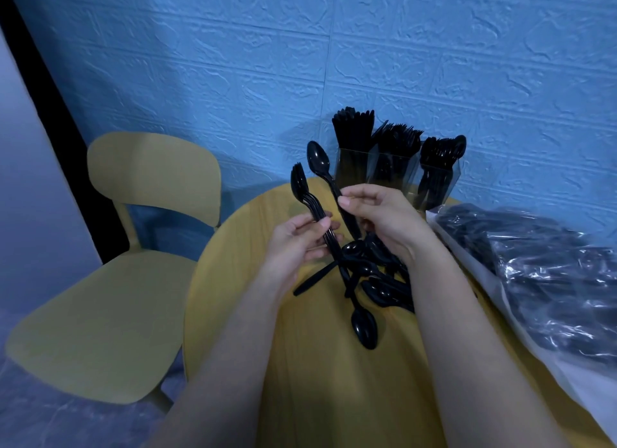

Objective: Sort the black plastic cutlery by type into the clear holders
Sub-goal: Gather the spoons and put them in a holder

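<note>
Head view: a small stack of forks (302, 193) is gripped by its handles in the left hand (293, 247), tines up, while a single spoon (325, 177) is pinched mid-handle between thumb and fingers (347, 202) of the right hand (384, 220). Both are held above the yellow table (300, 364), just short of the clear holders (397, 177) at the wall, which are already filled by type (knives left, forks middle, spoons right, by the look of it). A loose pile of cutlery (374, 274) is left on the table beneath the wrists. These pieces are judged light, stiff and glossy, so slippery; a hold on the flat handle is best taken, and nested ones may cling together. A plastic bag (534, 267) of more cutlery is seen at right. No brand, label or writing can be read anywhere.
</note>
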`<action>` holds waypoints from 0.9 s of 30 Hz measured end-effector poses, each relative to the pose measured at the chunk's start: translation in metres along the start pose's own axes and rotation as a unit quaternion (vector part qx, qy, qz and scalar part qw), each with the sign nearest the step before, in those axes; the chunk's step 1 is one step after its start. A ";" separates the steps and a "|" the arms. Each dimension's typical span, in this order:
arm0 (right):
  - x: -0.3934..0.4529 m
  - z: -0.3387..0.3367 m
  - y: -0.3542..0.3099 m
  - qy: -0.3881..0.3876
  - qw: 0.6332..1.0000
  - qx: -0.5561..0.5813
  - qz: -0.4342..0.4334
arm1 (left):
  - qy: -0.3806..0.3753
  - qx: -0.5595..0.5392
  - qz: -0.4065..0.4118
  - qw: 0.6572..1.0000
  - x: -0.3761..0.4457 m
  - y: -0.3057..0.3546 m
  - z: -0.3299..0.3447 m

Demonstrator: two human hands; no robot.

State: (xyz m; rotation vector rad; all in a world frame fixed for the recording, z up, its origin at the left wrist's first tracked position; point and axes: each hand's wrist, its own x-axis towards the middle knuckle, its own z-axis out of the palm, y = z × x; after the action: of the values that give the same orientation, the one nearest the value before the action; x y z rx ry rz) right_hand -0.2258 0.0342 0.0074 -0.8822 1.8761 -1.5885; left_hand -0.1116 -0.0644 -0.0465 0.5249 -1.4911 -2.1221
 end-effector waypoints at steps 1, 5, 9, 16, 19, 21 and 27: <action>0.001 0.004 0.001 0.000 1.000 -0.002 0.000 | 0.000 0.001 0.003 1.000 0.000 0.000 0.000; 0.001 0.016 0.005 0.000 0.999 -0.031 -0.017 | 0.013 -0.008 0.018 1.000 0.001 0.000 0.000; 0.001 0.020 0.006 0.019 0.992 -0.110 -0.053 | 0.025 -0.019 0.033 0.999 0.002 -0.002 0.002; -0.002 0.008 0.000 0.012 0.970 -0.236 -0.066 | 0.029 -0.022 0.028 0.999 0.001 -0.008 0.010; -0.005 -0.002 -0.005 -0.020 0.948 -0.308 -0.082 | 0.038 -0.032 0.028 0.998 -0.003 -0.011 0.019; -0.008 -0.008 -0.009 -0.030 0.936 -0.339 -0.089 | 0.033 -0.045 0.026 0.998 -0.006 -0.011 0.024; -0.025 -0.014 -0.012 0.066 0.943 -0.307 -0.111 | 0.026 -0.098 0.009 0.995 -0.017 -0.009 0.042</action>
State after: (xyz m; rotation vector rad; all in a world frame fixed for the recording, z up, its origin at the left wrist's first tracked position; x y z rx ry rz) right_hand -0.2188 0.0609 0.0209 -1.3083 2.5032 -1.2000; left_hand -0.1232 -0.0202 -0.0404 0.4881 -1.2392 -2.1936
